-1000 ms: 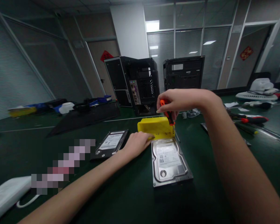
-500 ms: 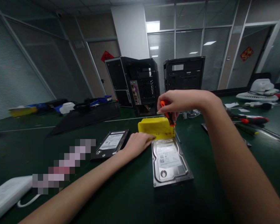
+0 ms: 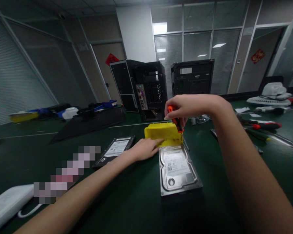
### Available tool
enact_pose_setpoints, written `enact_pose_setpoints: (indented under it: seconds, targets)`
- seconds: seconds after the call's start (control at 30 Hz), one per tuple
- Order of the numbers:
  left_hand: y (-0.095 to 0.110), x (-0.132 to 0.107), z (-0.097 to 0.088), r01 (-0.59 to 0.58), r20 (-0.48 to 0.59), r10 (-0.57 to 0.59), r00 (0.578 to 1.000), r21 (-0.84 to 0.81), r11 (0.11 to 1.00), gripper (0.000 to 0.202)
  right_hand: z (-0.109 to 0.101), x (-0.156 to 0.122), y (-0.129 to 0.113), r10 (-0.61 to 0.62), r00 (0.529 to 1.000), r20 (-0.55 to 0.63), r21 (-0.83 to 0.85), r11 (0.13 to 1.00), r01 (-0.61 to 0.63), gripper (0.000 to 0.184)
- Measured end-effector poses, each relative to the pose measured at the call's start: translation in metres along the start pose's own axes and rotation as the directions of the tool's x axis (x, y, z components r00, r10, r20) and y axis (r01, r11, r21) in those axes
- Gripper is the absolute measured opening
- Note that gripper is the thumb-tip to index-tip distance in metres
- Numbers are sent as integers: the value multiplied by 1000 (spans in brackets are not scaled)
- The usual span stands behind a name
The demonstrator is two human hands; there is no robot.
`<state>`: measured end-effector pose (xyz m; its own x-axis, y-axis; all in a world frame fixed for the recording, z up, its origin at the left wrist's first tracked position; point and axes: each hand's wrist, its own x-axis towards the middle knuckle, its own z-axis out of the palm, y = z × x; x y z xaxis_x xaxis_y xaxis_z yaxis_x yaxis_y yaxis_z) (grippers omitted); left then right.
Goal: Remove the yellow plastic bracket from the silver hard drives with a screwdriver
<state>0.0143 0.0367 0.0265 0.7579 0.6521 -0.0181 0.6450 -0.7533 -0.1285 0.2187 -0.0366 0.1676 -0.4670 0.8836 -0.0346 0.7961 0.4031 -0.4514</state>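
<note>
My right hand (image 3: 177, 109) is closed around a screwdriver (image 3: 177, 122) with an orange and black handle, tilted downward. Its tip is hard to make out at the right end of a yellow plastic case (image 3: 161, 131). At that case's lower left, my left hand (image 3: 146, 149) rests with its fingers apart, one finger stretched over the yellow surface. A silver hard drive (image 3: 177, 165) lies label up on the table, just in front of the yellow case. Left of my left hand lies a second, dark-framed hard drive (image 3: 117, 147), partly covered by my forearm.
Two black computer cases (image 3: 146, 87) (image 3: 192, 78) stand at the back. Red-handled pliers (image 3: 266, 125) and other tools lie on the right. A black mat (image 3: 92, 122) is at the back left, and a white box (image 3: 11, 200) is at the near left.
My left hand has shifted slightly right, its finger reaching farther onto the yellow case. My right hand and the screwdriver look nearly the same.
</note>
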Motion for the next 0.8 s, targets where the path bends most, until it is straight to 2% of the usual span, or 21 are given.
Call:
enact_pose_setpoints:
  seconds: [0.17,0.47,0.8]
  targets:
    - [3,-3,1,-8,-14,8,1000,8,1000,43,1,1,1,9,1000,-10,-13,1000,-9,20]
    - [7,-6,-1,-5,-83,17,996,142,990,38,1,-1,-1,8,1000,13,5,1000,-8,20]
    - [6,-3,-6,-29,-74,44,996,189,982,33,2,0,-3,5,1000,23,-8,1000,-5,21]
